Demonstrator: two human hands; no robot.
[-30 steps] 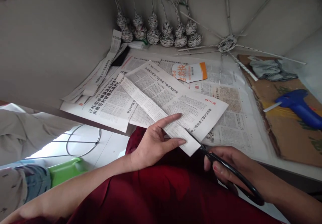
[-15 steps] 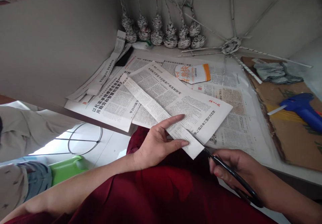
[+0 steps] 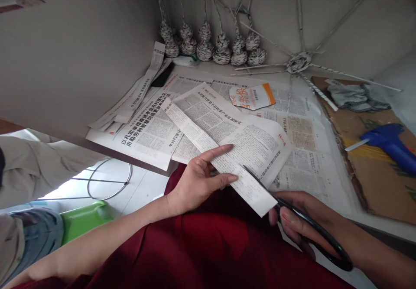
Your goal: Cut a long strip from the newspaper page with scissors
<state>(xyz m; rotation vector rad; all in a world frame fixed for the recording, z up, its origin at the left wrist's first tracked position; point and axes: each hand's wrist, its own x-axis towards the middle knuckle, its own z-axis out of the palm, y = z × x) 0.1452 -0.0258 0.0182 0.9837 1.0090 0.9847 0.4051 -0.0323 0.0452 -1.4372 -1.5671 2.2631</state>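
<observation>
Over the worktop's near edge, the left hand pinches the newspaper strip, presumably steadying it for the scissors the right hand grips.

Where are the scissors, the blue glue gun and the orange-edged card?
Scissors (image 3: 312, 223), head view: on the black handle.
Blue glue gun (image 3: 386, 136), head view: on its body.
Orange-edged card (image 3: 252, 97), head view: on its printed middle.
</observation>
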